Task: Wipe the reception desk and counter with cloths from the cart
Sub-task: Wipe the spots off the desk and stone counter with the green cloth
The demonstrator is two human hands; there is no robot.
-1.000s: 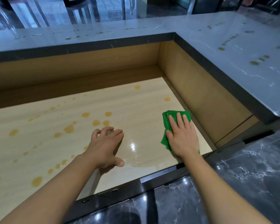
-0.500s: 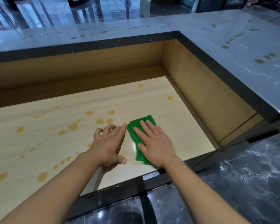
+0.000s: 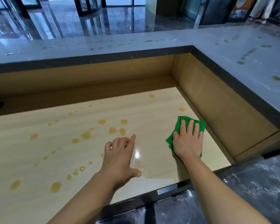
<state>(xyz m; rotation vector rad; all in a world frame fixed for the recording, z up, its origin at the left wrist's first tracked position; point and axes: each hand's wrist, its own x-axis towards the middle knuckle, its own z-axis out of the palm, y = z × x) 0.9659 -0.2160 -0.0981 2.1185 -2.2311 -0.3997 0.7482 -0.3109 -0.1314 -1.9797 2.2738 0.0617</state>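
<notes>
A light wooden desk (image 3: 152, 113) lies below me, dotted with several yellow-brown spill spots (image 3: 86, 135) across its left and middle. My right hand (image 3: 187, 141) presses flat, fingers straight, on a green cloth (image 3: 181, 122) near the desk's right edge. My left hand (image 3: 120, 156) rests on the desk's middle front, fingers loosely bent, holding nothing. A wet sheen (image 3: 137, 155) shows between the two hands. The raised grey stone counter (image 3: 233, 62) wraps round the back and right, with small greenish spots (image 3: 276, 77) on it.
Brown wooden walls (image 3: 217, 107) rise from the desk to the counter at the back and right. A dark marble floor (image 3: 257, 183) lies at the lower right. Beyond the counter a glossy lobby floor (image 3: 111, 18) and glass doors show.
My right hand has slid the green cloth from beside my left hand back to the right edge of the desk. My left hand has stayed in place.
</notes>
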